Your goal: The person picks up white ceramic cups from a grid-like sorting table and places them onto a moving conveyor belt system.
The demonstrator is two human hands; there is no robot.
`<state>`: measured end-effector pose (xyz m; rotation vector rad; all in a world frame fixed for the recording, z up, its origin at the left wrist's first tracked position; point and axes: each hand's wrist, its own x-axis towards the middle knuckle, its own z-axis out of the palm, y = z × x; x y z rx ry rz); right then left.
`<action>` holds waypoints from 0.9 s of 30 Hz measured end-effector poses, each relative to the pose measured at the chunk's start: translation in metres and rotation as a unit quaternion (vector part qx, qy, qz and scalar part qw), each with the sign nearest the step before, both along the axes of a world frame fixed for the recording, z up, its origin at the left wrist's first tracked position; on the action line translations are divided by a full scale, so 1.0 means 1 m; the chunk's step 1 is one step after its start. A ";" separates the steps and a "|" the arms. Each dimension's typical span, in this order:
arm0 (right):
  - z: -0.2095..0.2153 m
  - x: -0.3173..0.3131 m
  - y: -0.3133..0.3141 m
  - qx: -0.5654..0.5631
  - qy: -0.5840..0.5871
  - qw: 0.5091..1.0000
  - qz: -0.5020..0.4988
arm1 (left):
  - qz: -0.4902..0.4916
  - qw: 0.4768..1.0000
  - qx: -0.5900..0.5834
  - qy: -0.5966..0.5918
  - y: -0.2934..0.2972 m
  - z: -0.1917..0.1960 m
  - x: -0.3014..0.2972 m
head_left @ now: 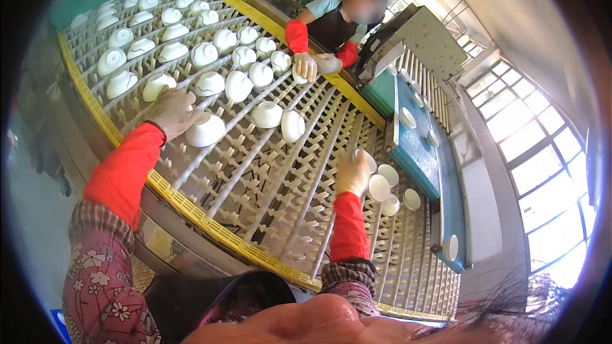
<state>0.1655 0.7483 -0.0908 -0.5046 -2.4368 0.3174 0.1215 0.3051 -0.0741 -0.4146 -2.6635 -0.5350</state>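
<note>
The left hand point(171, 112), in a pale work glove with a red sleeve behind it, lies at about 10 o'clock from the centre of the view. Its fingers are curled over the rim of a white bowl point(205, 130), which sits upside down on the pegged conveyor rack point(255, 185). The hand touches the bowl on its 9 o'clock side; whether the fingers really grip it or only rest on it, I cannot tell for sure.

The right hand point(352, 175), also gloved, is just right of the centre, at about 3 o'clock. It is closed around the edge of a small white cup point(366, 160), and the fingers hide most of this cup. Directly beside it, toward 3 o'clock, stand more cups point(380, 188) with the open side turned to the camera, near the edge of a blue-green machine cover point(417, 159).

The rack is made of cream plastic rows with upright pegs and has a yellow border point(191, 211) running along the near side. Toward 11 o'clock many other overturned bowls point(224, 41) fill the rows, close together. Two more bowls point(266, 114) lie between both hands, a little toward 12 o'clock.

At 12 o'clock a second person stands on the far side of the rack, with red sleeves and pale gloves. This co-worker's hand point(306, 65) reaches down onto the rack near a bowl there. Bright windows point(542, 172) are at 3 o'clock.
</note>
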 end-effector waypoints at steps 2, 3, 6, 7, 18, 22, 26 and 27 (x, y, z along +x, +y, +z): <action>0.000 0.022 0.042 0.082 -0.073 0.986 -0.122 | 0.014 1.000 -0.004 0.002 -0.001 -0.004 0.000; 0.003 0.035 0.056 0.068 -0.143 0.974 -0.164 | 0.024 1.000 -0.006 -0.001 -0.001 -0.005 0.001; -0.024 0.064 0.096 0.045 -0.188 0.970 -0.150 | 0.044 0.999 -0.013 -0.014 0.002 -0.004 -0.001; -0.024 0.063 0.102 0.047 -0.192 0.969 -0.145 | 0.045 0.999 -0.009 -0.010 0.004 -0.003 0.000; -0.005 0.061 0.027 -0.157 -0.146 0.975 0.059 | 0.071 0.997 -0.022 0.017 0.014 -0.010 0.003; 0.013 0.064 -0.016 -0.339 -0.139 0.913 0.179 | 0.086 0.995 -0.040 0.029 0.027 -0.006 0.007; 0.034 0.050 -0.071 -0.507 -0.111 0.789 0.328 | 0.088 0.993 -0.042 0.063 0.029 -0.013 0.008; 0.037 0.045 -0.088 -0.537 -0.092 0.752 0.371 | 0.082 0.994 -0.041 0.061 0.032 -0.013 0.007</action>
